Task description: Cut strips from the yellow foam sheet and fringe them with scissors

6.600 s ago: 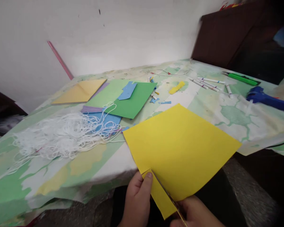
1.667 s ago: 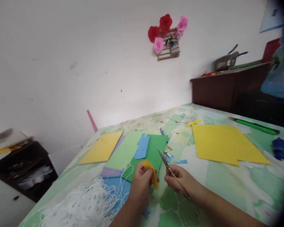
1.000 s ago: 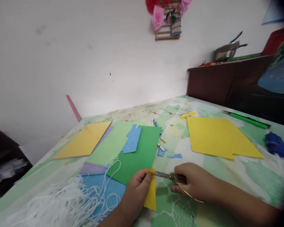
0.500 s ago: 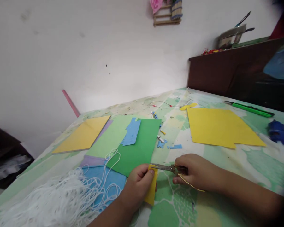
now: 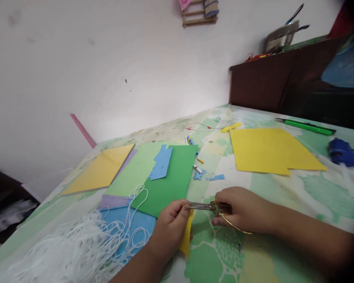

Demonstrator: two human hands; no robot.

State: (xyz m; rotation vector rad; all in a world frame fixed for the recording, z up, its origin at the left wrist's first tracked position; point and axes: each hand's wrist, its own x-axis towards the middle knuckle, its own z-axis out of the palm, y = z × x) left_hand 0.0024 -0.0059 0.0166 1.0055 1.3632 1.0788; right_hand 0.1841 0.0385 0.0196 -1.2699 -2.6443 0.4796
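Observation:
My left hand (image 5: 171,225) pinches a small strip of yellow paper (image 5: 187,239) low in the middle of the head view; part of the strip is hidden behind the thumb and fingers. Wrapped round the handles of a pair of scissors (image 5: 205,206) is my right hand (image 5: 242,210). The blades point left, close together, and their tips reach the top of the yellow strip by my left thumb. A thin golden handle loop curves out beneath my right hand. Behind my hands lies a green sheet (image 5: 177,179) with a blue paper piece (image 5: 162,163) on top.
A tangle of white string (image 5: 65,251) lies over a blue sheet (image 5: 118,220) at front left. Yellow sheets lie left (image 5: 100,169) and right (image 5: 268,151). Blue scraps (image 5: 216,177), a green utility knife (image 5: 308,126) and a dark blue object (image 5: 345,152) rest on the patterned tablecloth.
The scissor blades have closed up across the top of the yellow strip, and less of the strip's upper end shows. The whole view has shifted slightly.

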